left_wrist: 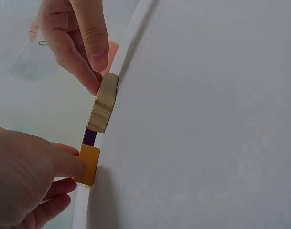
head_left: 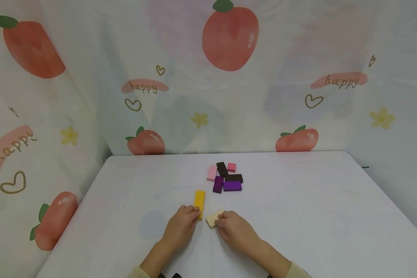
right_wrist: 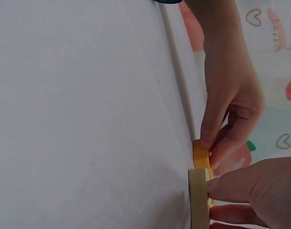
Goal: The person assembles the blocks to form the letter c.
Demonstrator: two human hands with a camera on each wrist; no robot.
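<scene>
My left hand (head_left: pixel 182 227) pinches a yellow wooden block (head_left: pixel 200 199) near its front end; the block lies lengthwise, pointing away from me. My right hand (head_left: pixel 238 232) holds a plain natural-wood block (head_left: pixel 213 219) between thumb and fingers, set at a slant. A small gap of tabletop separates the two blocks in the head view. In the left wrist view the yellow block (left_wrist: pixel 89 164) sits below the natural-wood block (left_wrist: pixel 103 102). The right wrist view shows the natural-wood block (right_wrist: pixel 199 198) beside my fingers, with the yellow block (right_wrist: pixel 200 155) just past it.
Behind my hands lies a loose cluster: a light pink block (head_left: pixel 212 173), a small dark pink block (head_left: pixel 231 167), two dark brown blocks (head_left: pixel 222 169), and two purple blocks (head_left: pixel 232 186). A white cloth covers the table (head_left: pixel 299 216). A patterned curtain (head_left: pixel 180 50) stands behind it.
</scene>
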